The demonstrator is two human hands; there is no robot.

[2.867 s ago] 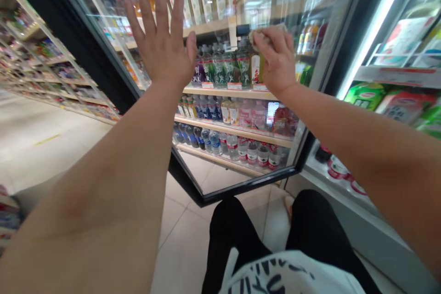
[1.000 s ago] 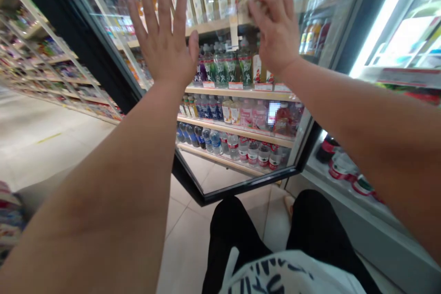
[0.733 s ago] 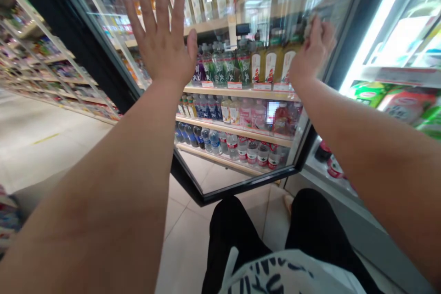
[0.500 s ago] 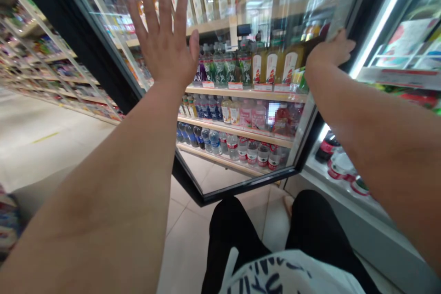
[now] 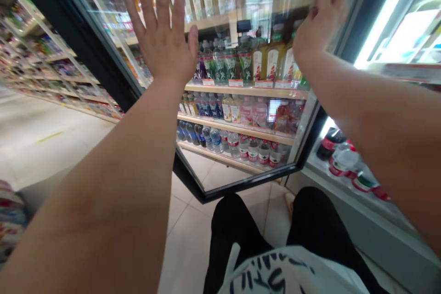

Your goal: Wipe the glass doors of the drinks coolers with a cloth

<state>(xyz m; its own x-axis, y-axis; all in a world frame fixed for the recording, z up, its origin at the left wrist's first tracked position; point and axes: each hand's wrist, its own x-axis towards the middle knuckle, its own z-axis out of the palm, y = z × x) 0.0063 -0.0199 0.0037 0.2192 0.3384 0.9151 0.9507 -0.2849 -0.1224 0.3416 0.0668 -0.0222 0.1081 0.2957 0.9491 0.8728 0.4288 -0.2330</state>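
Note:
A glass door (image 5: 220, 165) with a black frame stands open in front of me. My left hand (image 5: 167, 39) lies against its pane with the palm flat and the fingers spread. Higher up at the right side of the pane is my right hand (image 5: 319, 20), its fingers curled and slightly blurred. Whether something is tucked inside those fingers is hidden. A dark shape, like a reflection, shows in the glass beside this hand. Rows of drink bottles (image 5: 244, 62) on pale shelves (image 5: 241, 89) appear in the pane between my arms.
At the right, a lit cooler (image 5: 361, 206) holds bottles with red labels (image 5: 344, 161) on its lowest level. Long store shelves (image 5: 65, 64) run along the left above a pale tiled floor (image 5: 44, 142). My knees (image 5: 234, 220) are close below the door's bottom corner.
My right hand has moved up and slightly left, from near the door's right frame onto the upper pane. My left hand stays spread on the glass, shifted slightly upward in view.

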